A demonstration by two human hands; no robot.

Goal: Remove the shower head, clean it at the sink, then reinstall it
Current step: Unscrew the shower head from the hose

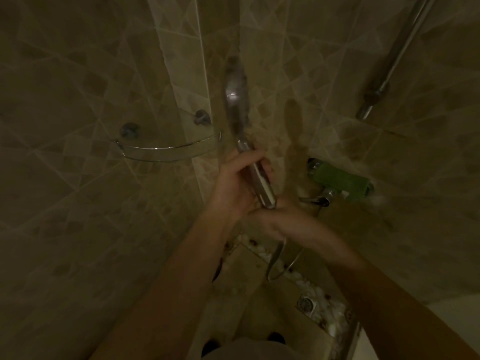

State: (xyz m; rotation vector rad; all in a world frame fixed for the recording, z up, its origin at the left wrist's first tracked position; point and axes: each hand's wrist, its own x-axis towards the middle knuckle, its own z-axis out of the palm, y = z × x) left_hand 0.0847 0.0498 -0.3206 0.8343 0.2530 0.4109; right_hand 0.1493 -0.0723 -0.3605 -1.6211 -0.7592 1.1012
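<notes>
A chrome hand shower head [235,96] points up in front of the tiled corner, its long handle running down into my hands. My left hand [237,185] is wrapped around the handle. My right hand [283,222] is closed at the handle's lower end, where the metal hose [278,258] joins; the joint itself is hidden by my fingers. The hose loops down below my right hand. The light is dim.
A glass corner shelf with a chrome rail [166,149] is fixed to the left wall. A wall mixer tap [324,198] with a green cloth [342,181] over it sits to the right. A chrome riser rail [389,63] runs up at top right. A floor drain [307,305] lies below.
</notes>
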